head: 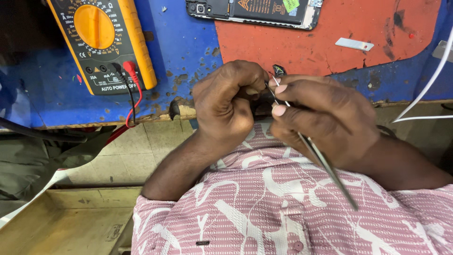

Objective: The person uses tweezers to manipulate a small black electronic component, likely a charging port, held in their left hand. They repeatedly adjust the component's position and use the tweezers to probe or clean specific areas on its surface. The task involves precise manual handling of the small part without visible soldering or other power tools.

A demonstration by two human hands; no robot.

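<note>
The right hand [325,125] pinched a pair of slim metal tweezers [314,148] between thumb and fingers, its grip closed on the shaft near the tips. The tweezers' long axis ran on a diagonal: the tips pointed up and away toward the left hand, while the blunt rear end stuck out past the right hand toward the person's chest, over the pink patterned shirt [283,212]. The left hand [226,106] was clenched just beside the right, knuckles touching or nearly touching it, fingers curled tight around something small that stayed hidden inside the fist; what it gripped could not be told. The tweezer tips met the left hand at its thumb side.

Both hands hovered at the near edge of the counter [184,52], whose blue surface was worn and chipped. Beyond the right hand lay a red mat [330,42], with a small flat metal strip [354,44] on it. Farther off, beyond both hands, an opened phone [255,12] lay with its back removed. Beyond the left hand and out to its left sat a yellow multimeter [101,40], its red and black leads [132,94] trailing over the counter edge. A white cable [424,94] ran to the right of the right hand.
</note>
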